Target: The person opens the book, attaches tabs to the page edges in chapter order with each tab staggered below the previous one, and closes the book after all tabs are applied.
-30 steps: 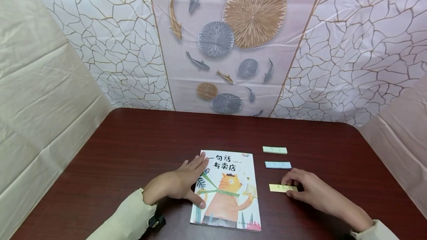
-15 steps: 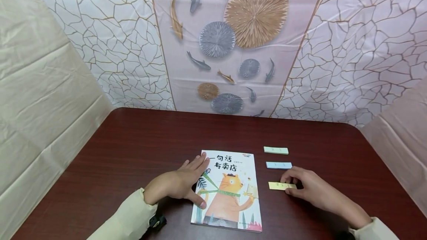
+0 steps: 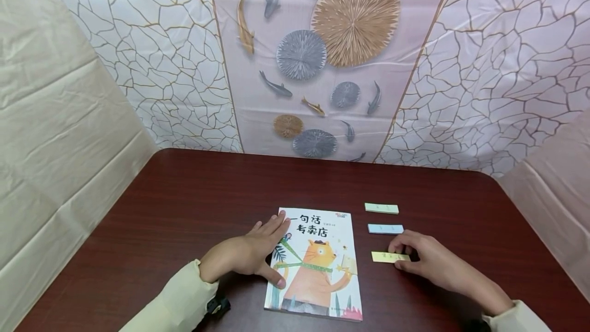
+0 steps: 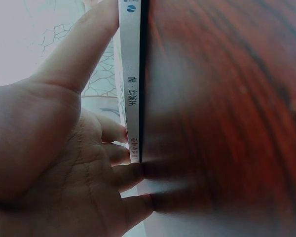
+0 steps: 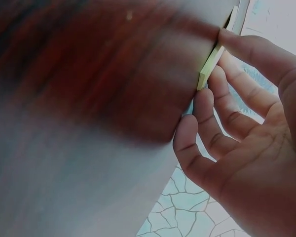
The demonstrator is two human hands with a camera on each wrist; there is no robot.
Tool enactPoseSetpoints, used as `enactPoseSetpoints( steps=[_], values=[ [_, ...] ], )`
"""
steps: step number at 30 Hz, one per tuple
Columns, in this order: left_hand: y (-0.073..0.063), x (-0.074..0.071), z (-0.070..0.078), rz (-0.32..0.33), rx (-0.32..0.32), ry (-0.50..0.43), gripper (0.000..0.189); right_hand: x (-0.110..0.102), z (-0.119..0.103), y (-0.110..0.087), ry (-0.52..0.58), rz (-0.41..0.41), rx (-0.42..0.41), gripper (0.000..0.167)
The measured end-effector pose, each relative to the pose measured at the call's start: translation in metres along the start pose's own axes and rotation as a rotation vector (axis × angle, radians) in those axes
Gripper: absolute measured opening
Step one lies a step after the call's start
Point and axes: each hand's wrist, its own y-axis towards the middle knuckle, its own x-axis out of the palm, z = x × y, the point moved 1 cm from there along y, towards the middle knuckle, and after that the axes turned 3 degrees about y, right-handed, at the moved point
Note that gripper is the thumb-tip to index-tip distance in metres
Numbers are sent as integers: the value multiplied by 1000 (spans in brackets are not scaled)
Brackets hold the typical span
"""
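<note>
A picture book with an orange cat on its white cover lies flat on the dark red table. My left hand rests along its left edge, fingers spread, thumb and fingertips over the cover; the left wrist view shows the book's spine beside the palm. To the right of the book, my right hand pinches a yellow sticky note pad between thumb and fingers at its right end. In the right wrist view the thumb and fingers meet the pad's two long edges, close over the tabletop.
Beyond the yellow pad lie a blue sticky note pad and a pale green one, roughly in a column. The table ends at a patterned cloth backdrop, with plain cloth at both sides.
The yellow sticky note pad and my right hand have shifted slightly away from me and lie straighter, nearer the blue pad. My left hand and the book have kept their places.
</note>
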Motion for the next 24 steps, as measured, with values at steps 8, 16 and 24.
enactPoseSetpoints(
  steps=[8, 16, 24],
  values=[
    [0, 1, 2, 3, 7, 13, 128, -11, -5, -3, -58, 45, -4, 23],
    [0, 2, 0, 0, 5, 12, 130, -40, -19, 4, -95, 245, 34, 18],
    [2, 0, -1, -2, 12, 4, 129, -40, -40, 24, -40, 183, 79, 25]
  ],
)
